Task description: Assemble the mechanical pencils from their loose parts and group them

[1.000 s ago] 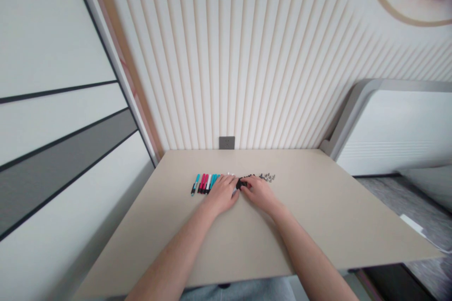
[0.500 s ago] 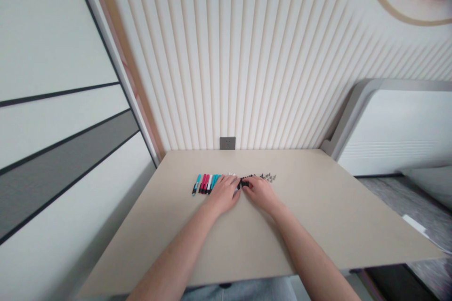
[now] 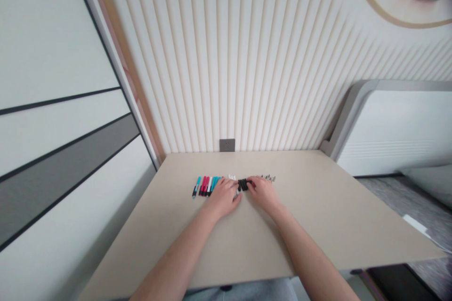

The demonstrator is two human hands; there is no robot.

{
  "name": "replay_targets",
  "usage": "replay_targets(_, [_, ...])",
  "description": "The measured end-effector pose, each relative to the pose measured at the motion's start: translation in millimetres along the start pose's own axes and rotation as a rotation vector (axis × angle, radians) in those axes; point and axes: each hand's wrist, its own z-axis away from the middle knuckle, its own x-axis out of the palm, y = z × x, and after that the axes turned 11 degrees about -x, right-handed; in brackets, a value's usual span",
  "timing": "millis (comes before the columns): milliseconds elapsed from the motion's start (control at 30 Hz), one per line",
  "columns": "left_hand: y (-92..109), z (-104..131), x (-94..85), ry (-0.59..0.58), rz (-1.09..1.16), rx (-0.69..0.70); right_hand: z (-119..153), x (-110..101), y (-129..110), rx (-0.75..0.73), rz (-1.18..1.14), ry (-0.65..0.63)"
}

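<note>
My left hand (image 3: 224, 197) lies over the right part of a row of pens, fingers stretched and thumb apart. Its fingertips reach the left end of several short black tube-shaped pieces (image 3: 243, 184), lined up side by side. At the right end of that group is my right hand (image 3: 264, 193), its fingers curled against the last black piece. Left of my hands lie a teal pen (image 3: 197, 187), pink pens (image 3: 204, 185), a white pen (image 3: 209, 185) and more teal pens (image 3: 214, 185), all with black ends. My left hand partly hides the row.
Thin white sticks (image 3: 232, 177) lie behind my left hand. Small metallic pieces (image 3: 271, 178) lie beyond my right hand. The beige table (image 3: 169, 244) meets a ribbed wall with a dark socket (image 3: 227, 145). A bed (image 3: 399, 122) stands at the right.
My right hand has shifted slightly right and its fingers no longer cover most of the black pieces, which now show between my hands. My left hand has barely moved.
</note>
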Motion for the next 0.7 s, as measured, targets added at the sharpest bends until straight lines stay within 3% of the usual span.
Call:
replay_targets(433, [0.1,-0.8,5.2,0.028,-0.010,-0.014,0.5,1.1,1.8,0.028,-0.004,-0.046])
replay_targets(700, [1.4,-1.7,-2.5,0.011,0.009,0.017,0.8,4.2,2.5,0.002,0.008,-0.034])
